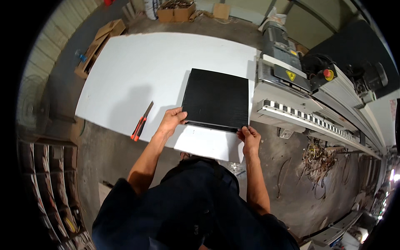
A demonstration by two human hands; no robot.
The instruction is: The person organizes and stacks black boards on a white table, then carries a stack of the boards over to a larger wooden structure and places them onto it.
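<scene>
A stack of flat, square black panels (216, 99) lies near the right end of a white table (125, 62). My left hand (171, 121) pinches the near left corner, its thumb on the top. At the near right corner my right hand (249, 139) grips the edge between thumb and fingers. A second dark layer peeks out beneath the top panel along the near edge; how many panels there are I cannot tell. To the left of my left hand rests a red and black utility knife (141, 123), its blade extended and pointing away from me.
A machine with a toothed rail (308, 121) and a red stop button (328, 73) stands against the table's right end. Tangled strips (318, 160) hang under it. At lower left is a pigeonhole shelf (52, 179). Cardboard boxes (177, 12) sit on the floor beyond the table.
</scene>
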